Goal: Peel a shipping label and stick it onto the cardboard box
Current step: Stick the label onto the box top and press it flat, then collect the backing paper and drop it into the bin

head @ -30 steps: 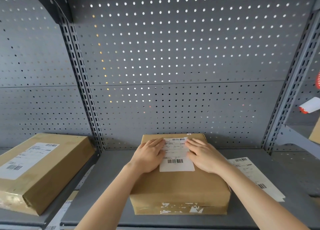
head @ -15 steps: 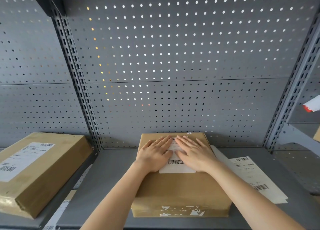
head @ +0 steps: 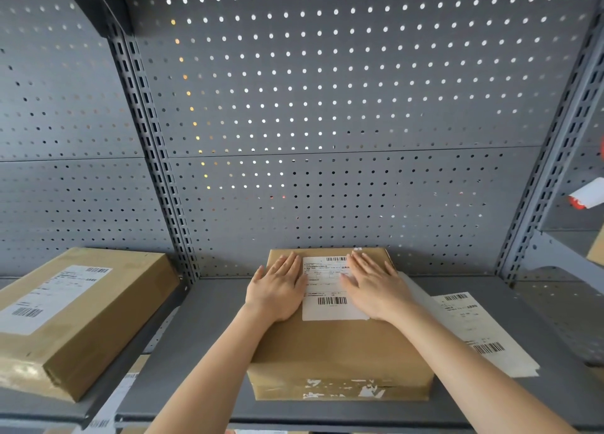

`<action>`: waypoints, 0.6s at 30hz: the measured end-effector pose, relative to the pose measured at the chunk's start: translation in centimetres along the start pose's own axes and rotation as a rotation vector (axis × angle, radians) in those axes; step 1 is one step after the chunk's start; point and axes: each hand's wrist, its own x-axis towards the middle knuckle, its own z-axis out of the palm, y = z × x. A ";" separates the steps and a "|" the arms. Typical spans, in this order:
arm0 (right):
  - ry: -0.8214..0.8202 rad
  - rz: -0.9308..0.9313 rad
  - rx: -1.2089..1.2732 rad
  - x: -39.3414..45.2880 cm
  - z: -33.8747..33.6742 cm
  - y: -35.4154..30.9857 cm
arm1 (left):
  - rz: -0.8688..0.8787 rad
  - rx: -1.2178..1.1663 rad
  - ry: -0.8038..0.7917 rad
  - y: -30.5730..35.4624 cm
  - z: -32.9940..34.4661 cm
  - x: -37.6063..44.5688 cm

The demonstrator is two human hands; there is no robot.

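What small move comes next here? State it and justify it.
Probably sweep both palms outward once more, then lift off. The shipping label already lies flat on the cardboard box, with the left hand and right hand pressed flat along its side edges, fingers spread, so little remains.

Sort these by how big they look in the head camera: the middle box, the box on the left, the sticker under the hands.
1. left box
2. middle box, roughly alike; nearness could fool us
3. label, clearly smallest
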 end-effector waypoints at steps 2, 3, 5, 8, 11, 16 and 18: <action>0.006 -0.012 0.004 0.0 0.0 0.1 | -0.005 0.001 0.005 0.1 0.0 0.0; 0.010 -0.020 0.012 0.0 0.0 0.2 | -0.009 -0.004 0.013 0.2 0.0 -0.1; 0.015 -0.039 0.036 -0.2 -0.1 0.4 | -0.019 -0.019 0.039 0.3 0.0 -0.3; 0.039 -0.048 0.038 -0.9 -0.2 1.0 | -0.018 -0.042 0.065 1.0 -0.1 -0.7; 0.049 -0.038 0.037 -1.6 -0.4 1.9 | 0.023 -0.060 0.063 2.5 -0.3 -1.0; 0.126 -0.004 0.051 -2.7 -0.9 4.0 | 0.136 -0.049 0.151 6.0 -0.9 -1.3; 0.175 0.017 0.069 -3.4 -1.5 4.9 | 0.178 -0.060 0.202 7.5 -1.1 -1.4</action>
